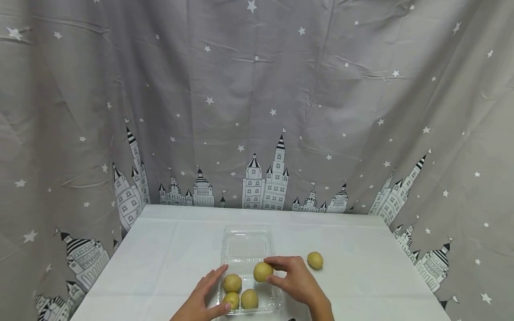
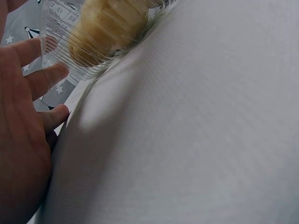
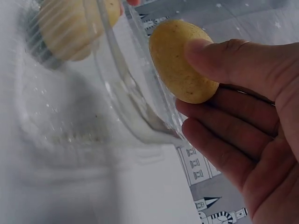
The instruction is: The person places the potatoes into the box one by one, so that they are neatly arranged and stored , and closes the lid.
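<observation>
The left hand (image 1: 204,295) is stretching forward now, its fingers (image 2: 46,79) reaching out nearly straight, and the left thumb (image 1: 221,308) is splaying wide to the side! Across from it, the right hand (image 1: 296,279) is pinching, the right thumb (image 3: 215,58) pressing in opposite the fingers; the lower fingers (image 3: 219,151) are curving gently, while the right forearm (image 1: 321,308) is slanting down toward the bottom edge.

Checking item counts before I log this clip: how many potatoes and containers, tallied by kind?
Potatoes: 5 (3 in the clear container, 1 in the right hand, 1 on the white table)
Clear container: 1
Total: 6
</observation>
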`<state>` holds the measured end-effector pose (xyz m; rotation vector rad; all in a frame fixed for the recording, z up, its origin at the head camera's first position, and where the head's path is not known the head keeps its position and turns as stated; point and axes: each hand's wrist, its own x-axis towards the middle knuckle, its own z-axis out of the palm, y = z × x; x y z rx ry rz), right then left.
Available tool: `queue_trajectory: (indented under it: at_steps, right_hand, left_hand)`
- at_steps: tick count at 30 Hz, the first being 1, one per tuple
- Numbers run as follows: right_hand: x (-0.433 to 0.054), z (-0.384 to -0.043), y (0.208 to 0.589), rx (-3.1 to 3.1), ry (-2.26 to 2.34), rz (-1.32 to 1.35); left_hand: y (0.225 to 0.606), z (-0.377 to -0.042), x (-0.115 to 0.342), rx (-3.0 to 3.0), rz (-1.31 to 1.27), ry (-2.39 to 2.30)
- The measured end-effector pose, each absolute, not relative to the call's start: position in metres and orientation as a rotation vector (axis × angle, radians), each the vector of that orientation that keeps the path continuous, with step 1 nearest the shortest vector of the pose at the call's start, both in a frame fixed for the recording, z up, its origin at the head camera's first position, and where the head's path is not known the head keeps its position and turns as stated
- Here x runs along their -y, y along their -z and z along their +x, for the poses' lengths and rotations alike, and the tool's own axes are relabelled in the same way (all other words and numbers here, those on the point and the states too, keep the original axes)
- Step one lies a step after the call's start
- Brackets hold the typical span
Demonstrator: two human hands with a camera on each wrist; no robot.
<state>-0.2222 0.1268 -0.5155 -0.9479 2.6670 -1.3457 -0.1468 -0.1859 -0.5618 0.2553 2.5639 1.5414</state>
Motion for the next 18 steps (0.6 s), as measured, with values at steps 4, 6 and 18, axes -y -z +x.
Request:
queue_trajectory:
  at_steps: [4,6,18]
  right_hand:
    - [-0.120,-0.222,0.518,-2.642,1.328,-1.011]
    - [-0.117,-0.223,0.519,-2.648,1.297,-1.037]
    - [-0.096,-0.230,0.520,-2.681,1.122,-1.035]
  left_hand:
    - [0.560,-0.145,0.186,-2.542,0.225,-1.543]
    - [0.559,-0.144,0.185,-2.533,0.208,-1.538]
    - [0.560,-0.144,0.188,-2.533,0.245,-1.556]
